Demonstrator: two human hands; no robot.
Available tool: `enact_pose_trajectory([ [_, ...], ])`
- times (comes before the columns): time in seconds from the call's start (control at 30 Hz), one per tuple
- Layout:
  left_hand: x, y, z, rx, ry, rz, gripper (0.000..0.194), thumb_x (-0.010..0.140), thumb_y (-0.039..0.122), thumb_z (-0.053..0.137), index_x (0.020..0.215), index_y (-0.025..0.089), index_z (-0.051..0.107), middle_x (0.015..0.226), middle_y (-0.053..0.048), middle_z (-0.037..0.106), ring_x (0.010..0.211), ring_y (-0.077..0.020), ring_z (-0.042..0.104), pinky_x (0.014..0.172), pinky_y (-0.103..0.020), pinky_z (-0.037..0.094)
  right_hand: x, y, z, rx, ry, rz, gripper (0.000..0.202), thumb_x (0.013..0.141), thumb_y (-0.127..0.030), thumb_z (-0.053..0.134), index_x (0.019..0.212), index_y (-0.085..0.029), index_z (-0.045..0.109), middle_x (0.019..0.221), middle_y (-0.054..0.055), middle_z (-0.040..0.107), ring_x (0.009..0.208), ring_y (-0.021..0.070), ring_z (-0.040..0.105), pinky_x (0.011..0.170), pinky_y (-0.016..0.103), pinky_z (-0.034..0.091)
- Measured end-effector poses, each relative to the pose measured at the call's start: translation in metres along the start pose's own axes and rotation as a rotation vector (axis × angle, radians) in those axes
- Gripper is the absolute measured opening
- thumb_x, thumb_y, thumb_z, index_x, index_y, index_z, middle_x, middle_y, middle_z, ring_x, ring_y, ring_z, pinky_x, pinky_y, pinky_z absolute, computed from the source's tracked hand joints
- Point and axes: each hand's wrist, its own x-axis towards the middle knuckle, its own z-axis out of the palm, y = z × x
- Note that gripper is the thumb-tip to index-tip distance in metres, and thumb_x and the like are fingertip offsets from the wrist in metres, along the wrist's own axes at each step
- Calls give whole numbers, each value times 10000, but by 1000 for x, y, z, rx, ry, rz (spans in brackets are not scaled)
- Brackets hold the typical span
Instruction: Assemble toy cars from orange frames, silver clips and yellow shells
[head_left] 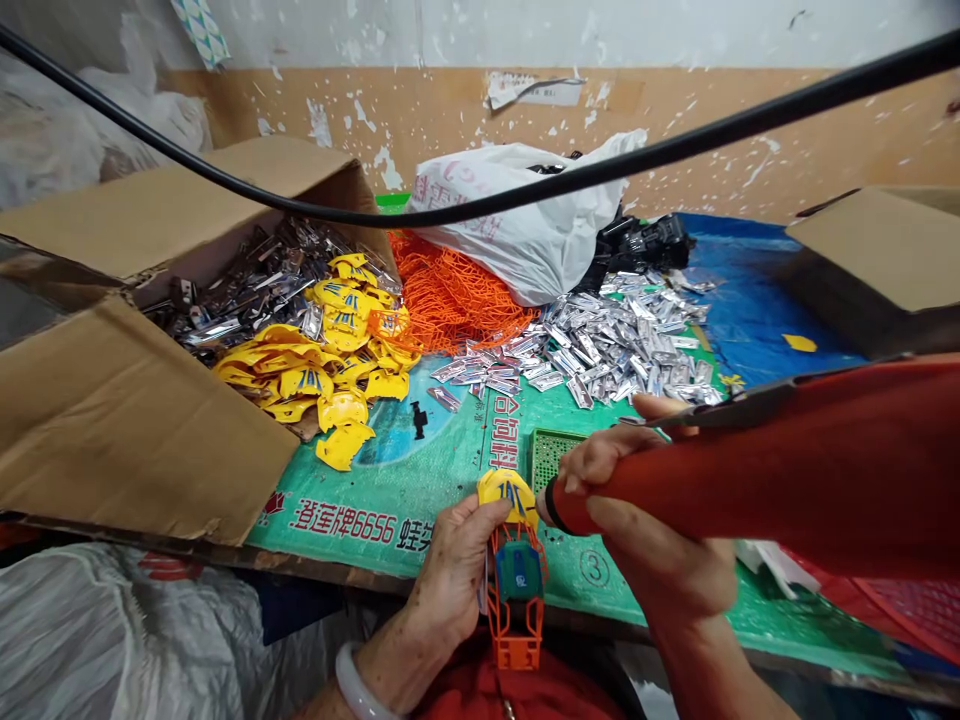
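My left hand [454, 560] pinches the yellow shell [504, 492] by its edge, thumb on top, at the near middle; my right hand [667, 550] wraps the red tool [735, 475], its tip at the shell's right side. Below the shell sits an orange frame [517, 650] with a blue-green insert [519, 570].

I judge it all light plastic: the shell thin, stiff and a little slippery, the frame's open bars springy and easily bent. I'd hold the shell's rim or the frame's solid end, not the slim bars. The shell's blue print and the insert's pale mark are too small for me to read.

Beyond, the green sheet [442, 465] shows red characters I read as 澄莲牌 plus digits I can't settle, sideways characters ending 饲料, and a circled 3 to the near right. Farther, the white bag [517, 245] bears creased red characters; the wall notice [536, 92] is illegible.
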Motion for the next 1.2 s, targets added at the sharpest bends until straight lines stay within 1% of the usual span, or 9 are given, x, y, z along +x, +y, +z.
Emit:
enact_pose_trajectory([
  [0.37,-4,2,-3,44,-12,14,259,614,303,756,753,112,651,546,5,623,443,-105,547,439,-208,454,-1,5,2,28,-27,-39,506,706,-201,715,1148,-330,505,733,-51,581,653,144,569,716,350,495],
  [0.53,-3,6,-4,27,-80,20,281,637,321,760,794,109,664,569,-2,636,432,-97,543,433,-206,468,7,-10,2,88,-45,-51,525,672,-168,731,1132,-345,550,726,-54,598,628,138,581,664,336,508],
  [0.6,-2,9,-5,44,-102,7,281,649,322,758,799,103,666,593,-19,655,439,-103,554,435,-212,480,16,-20,-3,114,4,-75,541,659,-127,708,1134,-340,560,718,-54,601,609,135,578,620,328,511],
  [0.7,-1,12,-8,90,-119,-19,283,677,320,746,828,92,676,632,-45,679,447,-110,562,430,-222,492,33,-27,-16,45,183,-155,562,605,-77,685,1111,-301,586,693,-50,600,588,138,566,574,316,499],
  [0.8,1,11,-10,128,-142,-54,271,696,314,739,831,85,685,630,-52,680,449,-108,564,421,-211,488,47,-17,-34,-89,335,-200,442,559,-81,703,962,-249,631,670,-52,600,567,133,556,557,307,480],
  [0.87,1,10,-10,134,-166,-72,263,701,308,742,833,87,691,636,-56,683,470,-113,581,443,-208,496,52,-3,-46,-177,380,-193,287,553,-84,724,801,-203,640,668,-44,611,560,127,559,568,307,478],
  [0.93,1,9,-10,138,-187,-79,260,712,305,740,851,90,697,632,-54,682,475,-108,584,466,-201,500,54,11,-55,-222,394,-178,206,545,-79,746,685,-172,626,665,-33,622,553,122,561,572,304,478],
  [1.03,0,9,-8,145,-197,-82,267,725,307,737,874,89,700,610,-46,671,451,-93,563,462,-189,489,53,24,-61,-214,393,-166,192,529,-79,765,647,-159,636,658,-25,632,553,124,565,563,297,472],
  [1.2,0,8,-9,126,-194,-92,291,705,315,753,887,92,708,664,-58,689,504,-110,597,498,-203,506,51,30,-60,-239,380,-123,158,543,-150,780,623,-192,651,659,-27,633,575,138,566,562,304,475],
])
